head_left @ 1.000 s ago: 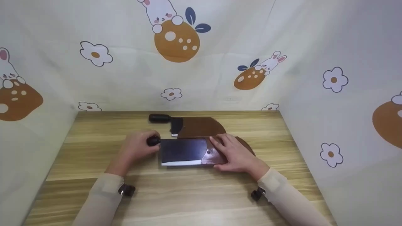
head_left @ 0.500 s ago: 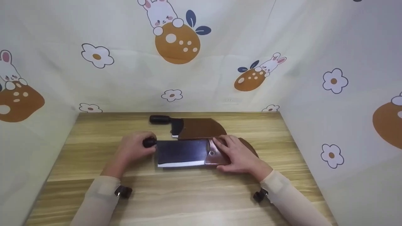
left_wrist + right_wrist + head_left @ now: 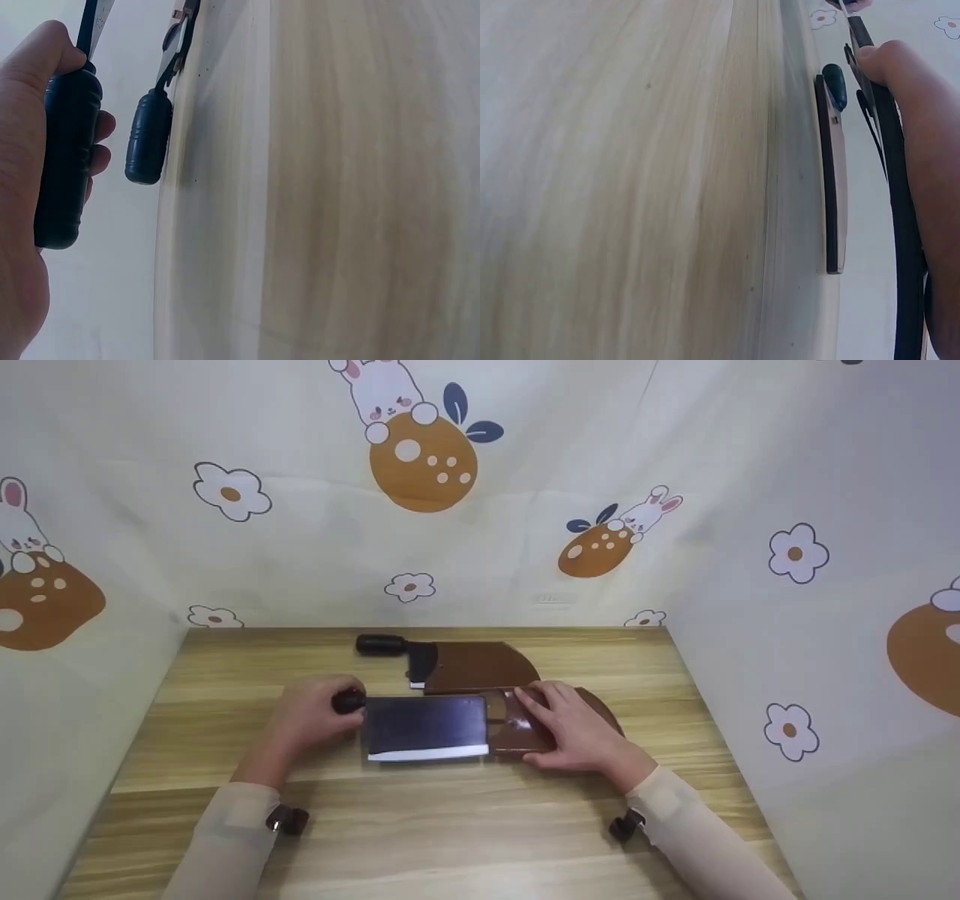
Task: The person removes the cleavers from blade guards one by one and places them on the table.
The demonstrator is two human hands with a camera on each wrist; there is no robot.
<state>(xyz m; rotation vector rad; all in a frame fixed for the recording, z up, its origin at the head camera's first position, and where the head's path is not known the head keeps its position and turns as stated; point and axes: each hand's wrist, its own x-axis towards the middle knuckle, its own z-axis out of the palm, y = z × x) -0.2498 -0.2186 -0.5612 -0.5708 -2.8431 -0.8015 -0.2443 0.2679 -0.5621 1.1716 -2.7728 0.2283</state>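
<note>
Cleaver (image 3: 427, 726) is gripped by L hand (image 3: 316, 714), sheath (image 3: 519, 727) by R hand (image 3: 579, 731); long axis is set L-R, blade tip (image 3: 480, 726) nr sheath mouth (image 3: 495, 709).

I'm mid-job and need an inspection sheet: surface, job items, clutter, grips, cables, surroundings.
Surface: rectangular wood-grain tabletop, light brown.
Job items: black-handled cleaver with dark rectangular blade, bright edge toward the person; brown, shiny, leather-look sheath at its end. Blade almost wholly exposed; whether its tip is fully out is unclear.
Clutter: second black-handled cleaver in a brown curved sheath, lying beyond the first.
Grips: left grip holds the first cleaver's handle; right grip holds the shiny sheath, fingers over its upper face.
Cables: nothing seen.
Surroundings: pale cloth printed with rabbits and flowers.
</note>
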